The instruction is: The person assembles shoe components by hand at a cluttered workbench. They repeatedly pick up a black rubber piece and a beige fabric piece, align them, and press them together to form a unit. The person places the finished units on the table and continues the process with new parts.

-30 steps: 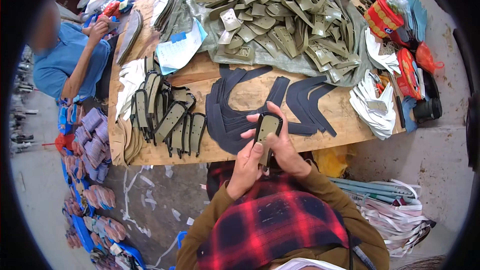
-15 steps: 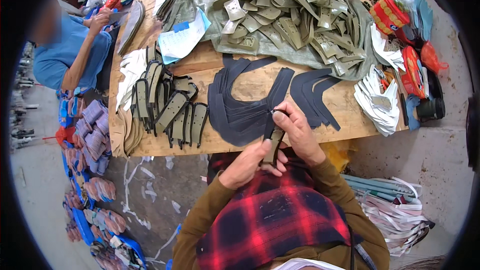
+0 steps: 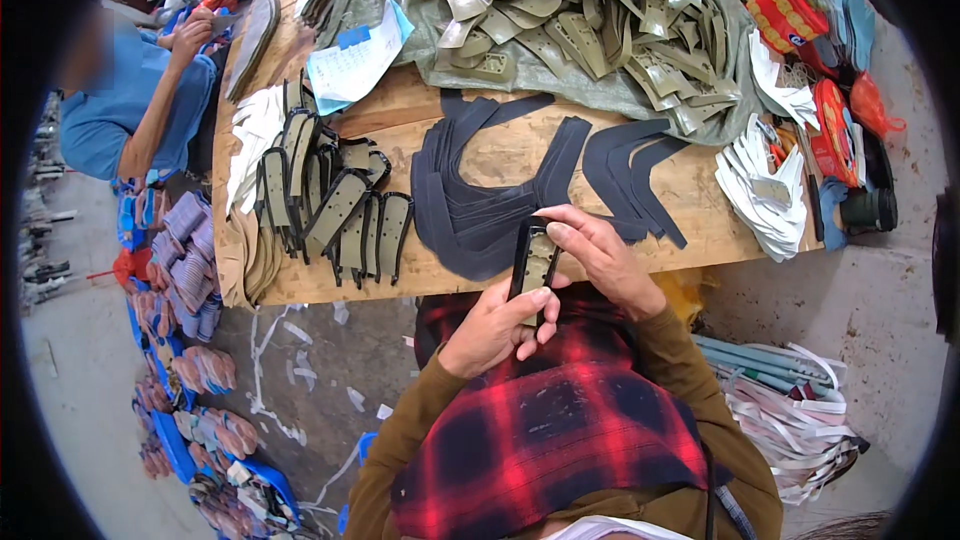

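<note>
My left hand (image 3: 497,327) grips the lower part of an olive-green perforated plate with a black edging (image 3: 537,258), thumb across its face. The thumb and fingers of my right hand (image 3: 603,262) pinch the black edging at its upper end. The plate is upright in front of my body, near the table's front edge. Beyond it lie a stack of curved dark fabric pieces (image 3: 437,223) and some V-shaped dark pieces (image 3: 612,162). Several similar black-edged plates (image 3: 340,212) are heaped to the left.
A large pile of bare olive plates (image 3: 590,15) lies on a green sheet (image 3: 410,50) at the back. White pieces (image 3: 765,195) and red containers (image 3: 785,15) are at the right, a paper sheet (image 3: 350,68) at the back left. Another person (image 3: 135,100) works at the far left.
My hands have turned the plate so its olive face shows more. Its top has shifted slightly left, and my right fingers now lie over its upper end.
</note>
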A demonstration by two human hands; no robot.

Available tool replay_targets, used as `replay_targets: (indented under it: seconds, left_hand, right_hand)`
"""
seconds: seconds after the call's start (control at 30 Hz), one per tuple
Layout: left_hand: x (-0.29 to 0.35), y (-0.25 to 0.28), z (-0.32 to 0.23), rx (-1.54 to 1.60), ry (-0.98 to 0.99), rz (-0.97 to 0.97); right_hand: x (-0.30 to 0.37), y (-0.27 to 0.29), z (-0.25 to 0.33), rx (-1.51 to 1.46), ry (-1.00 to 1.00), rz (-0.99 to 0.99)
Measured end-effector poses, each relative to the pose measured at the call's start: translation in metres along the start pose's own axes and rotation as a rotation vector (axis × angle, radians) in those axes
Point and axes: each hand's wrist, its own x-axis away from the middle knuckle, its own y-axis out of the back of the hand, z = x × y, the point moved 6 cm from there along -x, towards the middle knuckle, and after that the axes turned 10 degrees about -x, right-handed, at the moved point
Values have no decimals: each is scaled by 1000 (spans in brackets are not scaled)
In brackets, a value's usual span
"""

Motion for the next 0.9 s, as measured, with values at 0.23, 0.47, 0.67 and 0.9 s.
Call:
replay_targets:
  seconds: [0.23,0.47,0.67,0.9]
  left_hand:
    - [-2,9,8,-142,11,-59]
    - [-3,10,18,-318,30,24]
    - [6,8,5,-101,-60,-102]
    - [85,136,-116,-930,-699,-1103]
  right_hand:
    - [21,-17,-9,-193,-116,-33]
    - [14,-12,6,422,91,-250]
    - [12,-14,-23,-355,-179,-128]
    - [7,17,0,162,122,-290]
